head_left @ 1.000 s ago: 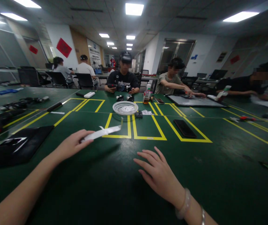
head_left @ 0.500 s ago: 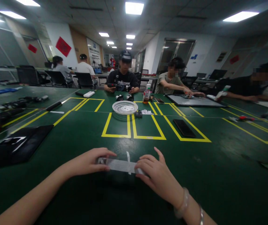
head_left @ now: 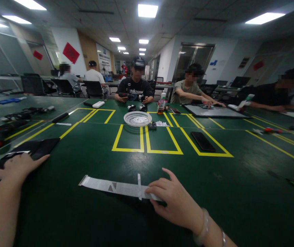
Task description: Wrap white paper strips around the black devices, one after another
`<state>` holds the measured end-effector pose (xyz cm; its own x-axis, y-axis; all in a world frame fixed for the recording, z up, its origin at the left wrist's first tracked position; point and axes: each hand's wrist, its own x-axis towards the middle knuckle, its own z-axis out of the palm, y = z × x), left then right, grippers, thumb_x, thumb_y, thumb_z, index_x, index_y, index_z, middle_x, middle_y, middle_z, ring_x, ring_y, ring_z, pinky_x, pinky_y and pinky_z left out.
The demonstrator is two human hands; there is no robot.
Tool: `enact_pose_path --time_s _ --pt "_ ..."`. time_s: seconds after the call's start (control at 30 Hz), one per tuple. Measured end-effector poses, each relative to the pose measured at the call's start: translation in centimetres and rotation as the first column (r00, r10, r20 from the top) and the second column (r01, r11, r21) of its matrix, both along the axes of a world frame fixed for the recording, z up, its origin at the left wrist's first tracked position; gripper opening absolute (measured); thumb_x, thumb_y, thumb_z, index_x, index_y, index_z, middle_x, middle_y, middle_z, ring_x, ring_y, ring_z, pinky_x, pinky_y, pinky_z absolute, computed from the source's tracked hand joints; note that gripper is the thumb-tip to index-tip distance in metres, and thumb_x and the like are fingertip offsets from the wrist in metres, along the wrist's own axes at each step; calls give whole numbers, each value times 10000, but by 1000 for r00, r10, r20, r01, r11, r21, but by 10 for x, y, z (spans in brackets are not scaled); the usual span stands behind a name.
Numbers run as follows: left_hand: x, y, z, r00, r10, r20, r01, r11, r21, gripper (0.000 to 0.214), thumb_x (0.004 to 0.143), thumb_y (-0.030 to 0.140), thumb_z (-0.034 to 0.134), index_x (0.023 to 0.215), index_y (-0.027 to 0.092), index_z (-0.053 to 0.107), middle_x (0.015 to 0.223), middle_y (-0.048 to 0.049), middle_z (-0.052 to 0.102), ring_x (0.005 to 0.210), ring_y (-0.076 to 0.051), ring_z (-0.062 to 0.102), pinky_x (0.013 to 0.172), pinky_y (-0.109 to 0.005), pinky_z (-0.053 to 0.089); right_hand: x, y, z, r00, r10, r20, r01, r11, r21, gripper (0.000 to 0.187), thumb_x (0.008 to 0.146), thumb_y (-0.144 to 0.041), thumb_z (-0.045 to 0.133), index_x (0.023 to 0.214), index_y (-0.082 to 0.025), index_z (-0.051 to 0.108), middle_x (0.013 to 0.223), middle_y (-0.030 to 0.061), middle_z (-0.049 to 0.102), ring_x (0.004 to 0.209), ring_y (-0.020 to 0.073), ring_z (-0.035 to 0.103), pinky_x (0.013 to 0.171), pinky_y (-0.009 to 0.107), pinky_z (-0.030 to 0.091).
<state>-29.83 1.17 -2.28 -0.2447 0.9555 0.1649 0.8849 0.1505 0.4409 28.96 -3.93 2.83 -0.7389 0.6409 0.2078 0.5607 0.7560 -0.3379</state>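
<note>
A long white strip with a small tab lies flat on the green table in front of me. My right hand rests on its right end, fingers bent and pressing it down. My left hand lies flat and open on a black flat panel at the left edge, well away from the strip.
A white round basket sits beyond the yellow taped boxes. A black phone lies to the right. Tools and cables line the far left. Several people sit across the table, a bottle among them.
My left hand brought the strip down from mid-air to the table, let go of it and moved left onto the black panel. My right hand closed onto the strip's right end.
</note>
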Motion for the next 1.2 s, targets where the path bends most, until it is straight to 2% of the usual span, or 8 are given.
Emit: enact_pose_path --time_s 0.1,0.2,0.47,0.57,0.7,0.87,1.03,1.2 --pt "1 -4 -1 846 474 -243 -490 872 -6 741 534 849 509 520 112 436 545 -93 561 1010 -565 543 711 -633 358 1 0 0 1000 1 -3 -1 1000 -28 308 862 -197 606 1146 -314 626 1138 -27 692 1016 166 638 1160 569 106" --pt "12 -4 7 809 511 -290 -544 838 -39 735 593 845 511 730 129 599 659 -125 617 938 -511 600 737 -598 425 1 0 -1 1000 28 -4 -28 1000 -9 304 881 -196 583 1161 -306 630 1161 -1 690 1021 181 635 1149 581 123" --pt "120 22 41 963 16 -268 4 997 73 835 762 697 611 1330 90 525 1195 -184 605 1087 -422 563 927 -537 447 1 -2 -4 995 90 -29 -90 996 17 362 865 -190 601 1204 -316 614 1185 -21 692 1020 171 624 1159 522 142" --pt "187 23 40 909 -303 -285 349 929 125 751 733 619 697 1322 185 529 1330 -105 549 1216 -359 501 1135 -534 270 1 -2 -6 994 97 -42 -97 995 7 378 862 -191 605 1214 -329 613 1166 -33 700 993 170 620 1147 503 172" --pt "263 9 29 723 -657 -214 680 730 60 738 709 499 795 1336 232 512 1393 -108 500 1306 -344 425 1183 -561 139 1 -2 -7 993 106 -53 -106 994 3 357 850 -199 626 1177 -340 634 1142 -54 711 968 167 620 1134 474 206" --pt "299 -5 9 590 -802 -93 806 592 7 805 692 473 849 1376 263 482 1425 -112 465 1338 -341 394 1183 -585 125 2 -1 -8 992 124 -3 -124 992 13 307 855 -227 640 1139 -343 664 1150 -50 711 977 170 610 1119 460 243" --pt "299 -7 4 567 -823 -35 822 568 -29 827 703 474 859 1400 268 464 1471 -116 408 1367 -340 350 1176 -596 139 1 -1 -11 993 119 14 -120 992 48 256 884 -257 635 1119 -353 675 1167 -55 704 984 159 609 1112 447 266" --pt "295 -15 26 571 -821 -8 819 570 -68 230 984 379 562 1139 249 671 1305 -76 549 1187 -267 519 972 -393 441 2 3 -13 998 65 13 -66 986 150 250 914 -252 613 1140 -349 657 1195 -32 689 1036 171 605 1125 511 225"
